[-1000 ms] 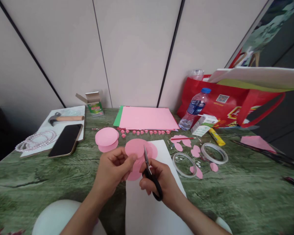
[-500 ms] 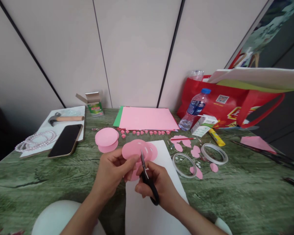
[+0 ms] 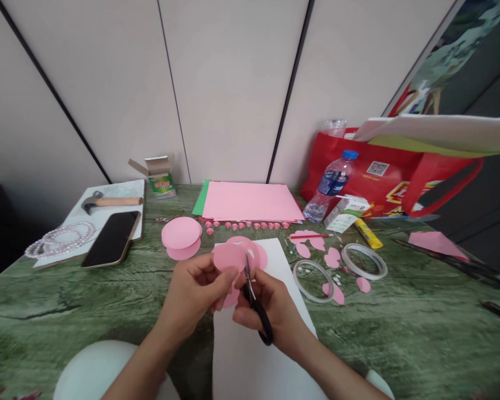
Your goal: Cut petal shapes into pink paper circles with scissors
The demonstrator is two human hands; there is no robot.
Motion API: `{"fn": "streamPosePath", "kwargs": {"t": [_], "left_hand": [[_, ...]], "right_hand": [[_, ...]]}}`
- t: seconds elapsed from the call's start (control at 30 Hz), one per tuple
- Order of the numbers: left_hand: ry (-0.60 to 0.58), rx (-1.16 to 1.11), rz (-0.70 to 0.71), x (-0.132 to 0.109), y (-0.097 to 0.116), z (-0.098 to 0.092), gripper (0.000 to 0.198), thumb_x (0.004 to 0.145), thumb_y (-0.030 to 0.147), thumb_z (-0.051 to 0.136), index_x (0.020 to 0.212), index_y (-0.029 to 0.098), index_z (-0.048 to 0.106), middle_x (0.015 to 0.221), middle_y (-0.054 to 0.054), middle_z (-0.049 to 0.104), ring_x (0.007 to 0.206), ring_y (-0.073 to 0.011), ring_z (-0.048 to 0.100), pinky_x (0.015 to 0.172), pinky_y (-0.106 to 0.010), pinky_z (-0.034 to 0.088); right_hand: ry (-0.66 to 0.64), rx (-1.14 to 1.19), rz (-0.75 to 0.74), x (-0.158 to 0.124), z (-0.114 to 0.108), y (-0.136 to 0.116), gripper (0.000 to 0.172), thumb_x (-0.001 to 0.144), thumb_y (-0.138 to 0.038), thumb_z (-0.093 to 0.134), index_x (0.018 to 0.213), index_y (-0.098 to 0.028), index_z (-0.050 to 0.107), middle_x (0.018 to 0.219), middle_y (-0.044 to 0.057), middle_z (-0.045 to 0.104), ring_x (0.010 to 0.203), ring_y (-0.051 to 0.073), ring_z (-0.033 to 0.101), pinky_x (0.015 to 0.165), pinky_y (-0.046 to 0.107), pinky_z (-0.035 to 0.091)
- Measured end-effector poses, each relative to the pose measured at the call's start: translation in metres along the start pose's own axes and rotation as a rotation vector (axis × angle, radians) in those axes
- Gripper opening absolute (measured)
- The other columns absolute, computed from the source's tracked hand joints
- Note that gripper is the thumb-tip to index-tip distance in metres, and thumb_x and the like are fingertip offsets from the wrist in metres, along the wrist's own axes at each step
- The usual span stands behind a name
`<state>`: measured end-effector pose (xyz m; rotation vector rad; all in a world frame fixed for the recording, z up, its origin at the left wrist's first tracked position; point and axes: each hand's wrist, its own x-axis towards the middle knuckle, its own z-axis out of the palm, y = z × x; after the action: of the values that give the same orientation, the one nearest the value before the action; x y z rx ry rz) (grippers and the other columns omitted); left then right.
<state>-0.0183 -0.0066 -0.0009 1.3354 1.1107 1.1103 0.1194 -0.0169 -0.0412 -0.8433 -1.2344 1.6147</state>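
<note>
Head view shows your right hand (image 3: 275, 314) closed through the loops of the scissors (image 3: 255, 300), whose long axis runs up and away from you, tips leaning slightly left. The blades meet the right edge of the pink paper piece (image 3: 225, 259), so the paper lies just left of the scissors. Your left hand (image 3: 194, 294) pinches that piece from the left between thumb and fingers and is the nearer hand to it. Both hands hover above a white sheet (image 3: 254, 361) on the green table (image 3: 66, 311). Another slit pink disc (image 3: 259, 254) lies just behind the held piece.

Farther out:
- Two tape rings (image 3: 312, 273) lie to the right among pink petals.
- A small cardboard box (image 3: 160, 173) stands open at the back left; you cannot tell what is in it.
- A water bottle (image 3: 332, 186), nearly empty, leans on the red bag (image 3: 383, 178), which holds large sheets sticking out of the top.
</note>
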Motion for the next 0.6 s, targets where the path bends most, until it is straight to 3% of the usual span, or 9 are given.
{"fn": "streamPosePath", "kwargs": {"t": [0.6], "left_hand": [[0.061, -0.018, 0.011, 0.0022, -0.0004, -0.0014, 0.021, 0.069, 0.027, 0.060, 0.056, 0.014, 0.050, 0.039, 0.008, 0.044, 0.030, -0.0015, 0.036, 0.030, -0.012, 0.028]], "right_hand": [[0.001, 0.039, 0.047, -0.0021, 0.0019, -0.0025, 0.029, 0.053, -0.018, 0.071, 0.071, -0.016, 0.048, 0.044, -0.010, 0.043, 0.039, 0.004, 0.033, 0.039, 0.015, 0.026]]}}
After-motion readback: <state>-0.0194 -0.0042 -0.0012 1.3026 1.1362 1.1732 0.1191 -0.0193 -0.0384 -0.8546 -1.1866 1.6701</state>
